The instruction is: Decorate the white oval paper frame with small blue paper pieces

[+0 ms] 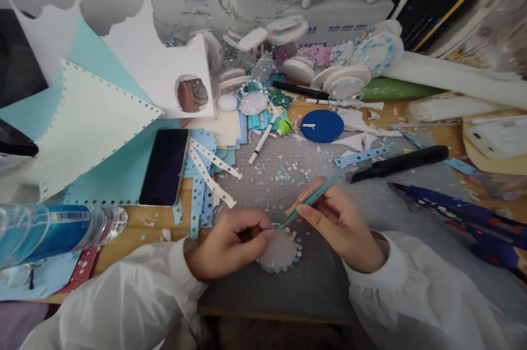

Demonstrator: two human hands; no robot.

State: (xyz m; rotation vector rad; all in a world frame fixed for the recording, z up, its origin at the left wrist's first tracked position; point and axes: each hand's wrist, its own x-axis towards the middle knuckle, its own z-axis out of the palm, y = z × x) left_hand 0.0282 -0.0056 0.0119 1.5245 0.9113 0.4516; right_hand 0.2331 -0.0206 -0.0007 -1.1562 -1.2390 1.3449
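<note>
My right hand (335,218) grips a pair of teal tweezers (315,195), pointing down and left. Their tip meets the upper edge of a round whitish disc (280,251), close to my left fingertips. Small blue and white star and flower cutouts line the disc's rim. My left hand (236,243) is closed in a pinch at the disc's upper left edge; what lies between its fingertips is hidden. Beyond both hands, loose paper cutouts (290,173) are scattered over the grey cutting mat (251,188).
Left of the hands lie a phone (163,167), punched paper strips (201,185) and a water bottle (61,229). A black craft knife (399,164) and a blue glue gun (465,210) are at right. Decorated discs (341,73) crowd the back, behind a blue oval (322,125).
</note>
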